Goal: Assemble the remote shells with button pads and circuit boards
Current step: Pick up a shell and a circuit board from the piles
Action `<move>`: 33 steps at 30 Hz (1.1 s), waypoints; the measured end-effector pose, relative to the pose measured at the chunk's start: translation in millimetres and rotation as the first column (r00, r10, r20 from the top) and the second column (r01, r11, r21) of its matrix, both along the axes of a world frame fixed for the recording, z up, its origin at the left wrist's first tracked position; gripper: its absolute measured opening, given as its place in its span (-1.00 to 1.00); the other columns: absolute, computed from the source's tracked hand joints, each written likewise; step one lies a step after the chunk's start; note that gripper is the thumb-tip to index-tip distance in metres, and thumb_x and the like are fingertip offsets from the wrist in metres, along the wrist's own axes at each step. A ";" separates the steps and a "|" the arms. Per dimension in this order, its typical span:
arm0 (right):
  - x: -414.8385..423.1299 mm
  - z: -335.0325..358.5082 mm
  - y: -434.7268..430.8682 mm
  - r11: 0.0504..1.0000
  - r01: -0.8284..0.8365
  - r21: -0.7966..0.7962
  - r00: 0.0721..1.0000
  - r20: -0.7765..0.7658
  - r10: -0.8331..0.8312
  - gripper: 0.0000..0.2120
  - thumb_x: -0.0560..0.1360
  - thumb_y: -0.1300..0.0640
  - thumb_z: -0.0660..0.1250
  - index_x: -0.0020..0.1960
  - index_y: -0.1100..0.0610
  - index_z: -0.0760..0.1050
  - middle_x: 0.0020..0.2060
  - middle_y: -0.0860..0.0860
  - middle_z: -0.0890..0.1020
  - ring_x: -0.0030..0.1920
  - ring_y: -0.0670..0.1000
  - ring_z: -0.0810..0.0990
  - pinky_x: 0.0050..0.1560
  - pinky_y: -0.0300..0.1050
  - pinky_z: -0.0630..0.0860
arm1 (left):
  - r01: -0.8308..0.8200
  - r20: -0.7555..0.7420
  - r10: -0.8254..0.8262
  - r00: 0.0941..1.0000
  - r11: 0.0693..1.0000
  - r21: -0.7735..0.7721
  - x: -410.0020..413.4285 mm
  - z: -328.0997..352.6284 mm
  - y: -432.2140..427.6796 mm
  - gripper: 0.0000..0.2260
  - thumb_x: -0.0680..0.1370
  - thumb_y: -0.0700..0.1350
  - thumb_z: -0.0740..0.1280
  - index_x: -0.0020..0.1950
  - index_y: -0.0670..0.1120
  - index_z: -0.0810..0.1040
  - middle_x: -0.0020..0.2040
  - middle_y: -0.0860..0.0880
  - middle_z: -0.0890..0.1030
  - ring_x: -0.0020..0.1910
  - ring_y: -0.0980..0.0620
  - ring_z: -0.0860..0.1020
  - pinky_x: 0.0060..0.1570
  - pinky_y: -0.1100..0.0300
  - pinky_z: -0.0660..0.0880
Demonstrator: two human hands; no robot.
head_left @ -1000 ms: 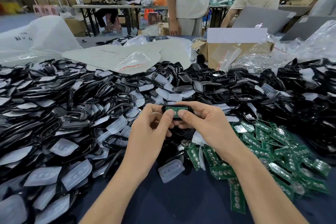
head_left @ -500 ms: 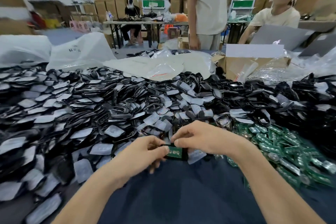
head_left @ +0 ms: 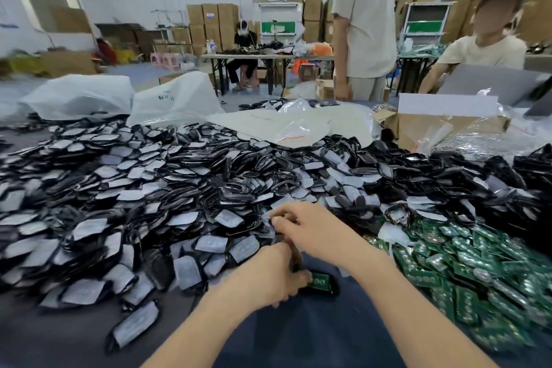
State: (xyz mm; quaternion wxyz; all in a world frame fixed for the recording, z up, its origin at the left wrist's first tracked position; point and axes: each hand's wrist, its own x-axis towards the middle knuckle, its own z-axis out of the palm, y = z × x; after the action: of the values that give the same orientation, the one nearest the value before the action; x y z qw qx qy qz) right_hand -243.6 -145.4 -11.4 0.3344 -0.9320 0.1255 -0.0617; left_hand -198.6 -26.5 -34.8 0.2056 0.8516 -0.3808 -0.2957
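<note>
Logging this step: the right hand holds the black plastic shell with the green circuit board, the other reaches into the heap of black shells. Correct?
No, head view: the left hand holds the black plastic shell with the green circuit board; the right hand reaches into the heap of black shells.

Your left hand (head_left: 268,275) covers the left end of the shell (head_left: 324,287), so only part of the green board (head_left: 319,279) in it shows. The fingertips (head_left: 276,219) of your right hand (head_left: 316,233) are blurred, and you cannot tell if they pinch anything. The bottom edge cuts both your forearms. The board pile (head_left: 478,278) at the right is smeared.
</note>
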 end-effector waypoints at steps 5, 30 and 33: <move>24.2 5.8 0.8 0.996 0.078 0.030 0.985 0.151 -0.082 -0.75 0.68 0.01 0.21 0.31 -0.09 0.53 -0.01 -0.18 0.61 -0.01 -0.14 0.59 0.04 -0.17 0.54 | -0.068 -0.119 0.038 0.992 0.964 -0.258 41.9 15.0 18.6 -0.83 0.65 -0.01 0.30 0.10 -0.10 0.48 -0.30 -0.01 0.60 -0.46 0.05 0.52 -0.50 0.21 0.47; 246.8 29.6 24.9 0.986 -0.014 -0.164 0.966 0.252 0.056 -0.74 0.67 0.09 0.15 0.24 -0.05 0.57 -0.30 -0.22 0.48 -0.41 -0.20 0.36 -0.37 -0.22 0.29 | -0.576 0.454 0.611 0.649 0.784 -0.232 346.7 24.8 79.3 -0.75 0.68 -0.05 0.24 0.12 -0.22 0.57 -0.01 -0.19 0.64 -0.07 -0.17 0.56 -0.17 0.06 0.43; 253.1 36.5 21.5 0.986 -0.011 -0.168 0.967 0.249 0.053 -0.75 0.68 0.09 0.15 0.20 -0.05 0.58 -0.20 -0.14 0.61 -0.36 -0.16 0.47 -0.30 -0.15 0.43 | -0.559 0.470 0.576 0.669 0.806 -0.194 348.0 18.6 74.7 -0.75 0.65 -0.09 0.28 0.04 -0.28 0.59 -0.10 -0.22 0.64 -0.07 -0.22 0.60 -0.18 0.02 0.47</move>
State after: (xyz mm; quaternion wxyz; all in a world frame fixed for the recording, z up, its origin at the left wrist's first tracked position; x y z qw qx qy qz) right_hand 9.5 -124.0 25.1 0.2701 -0.9430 0.0612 -0.1847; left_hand 149.4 48.2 -16.3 0.1938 0.9704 -0.1421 0.0239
